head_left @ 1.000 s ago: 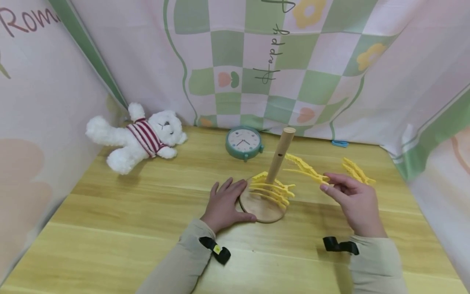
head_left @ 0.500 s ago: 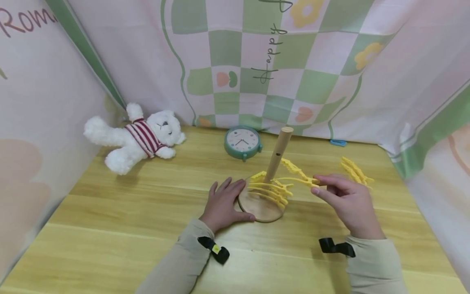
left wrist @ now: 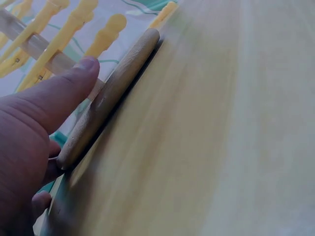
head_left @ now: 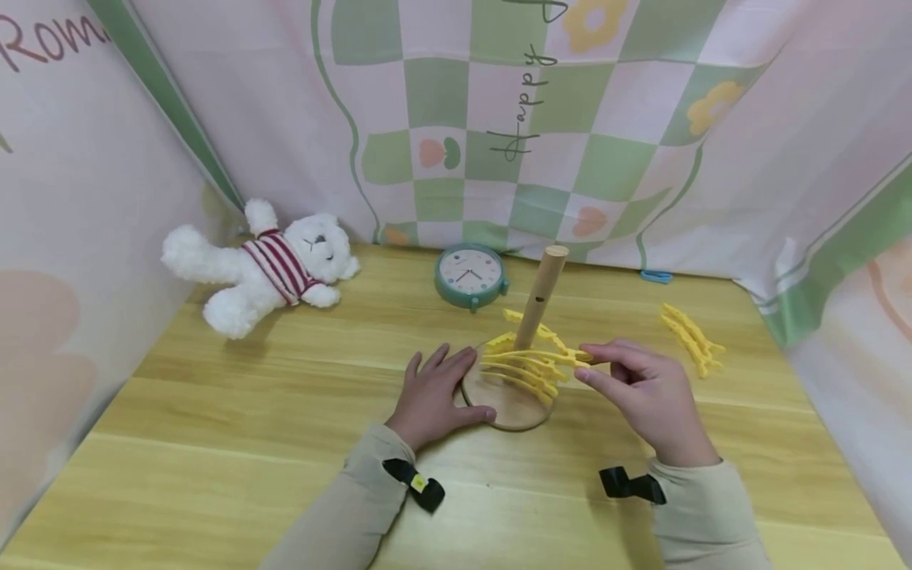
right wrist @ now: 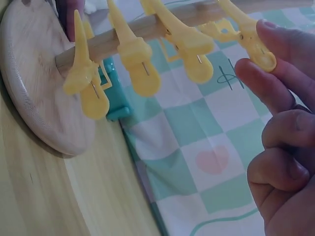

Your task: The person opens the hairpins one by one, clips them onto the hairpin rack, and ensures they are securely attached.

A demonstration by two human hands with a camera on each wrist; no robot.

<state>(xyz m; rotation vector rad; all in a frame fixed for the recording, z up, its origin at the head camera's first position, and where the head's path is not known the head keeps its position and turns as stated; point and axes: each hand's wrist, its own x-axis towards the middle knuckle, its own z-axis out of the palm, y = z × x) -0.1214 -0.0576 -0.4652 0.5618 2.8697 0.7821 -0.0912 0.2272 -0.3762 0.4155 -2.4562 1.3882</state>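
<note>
A wooden stand has a round base (head_left: 514, 413) and an upright post (head_left: 541, 289). My left hand (head_left: 431, 400) rests at the base's left side, fingers spread along the rim and thumb at its front edge. Several yellow hair clips (right wrist: 140, 64) sit one above another on the post's lower part. My right hand (head_left: 651, 400) pinches the tail of another yellow hair clip (right wrist: 253, 46) between thumb and fingers. That clip's two arms are spread, with the post between them in the right wrist view. Whether its arms touch the post I cannot tell.
More yellow hair clips (head_left: 689, 340) lie on the table to the right. A green alarm clock (head_left: 470, 275) lies behind the stand, with a white teddy bear (head_left: 278, 265) at the back left. A small blue object (head_left: 656, 277) is near the checked curtain (head_left: 499, 95).
My right hand has moved left with the pinched hair clip, from beside the post until its arms are around the post. My left hand stays on the base.
</note>
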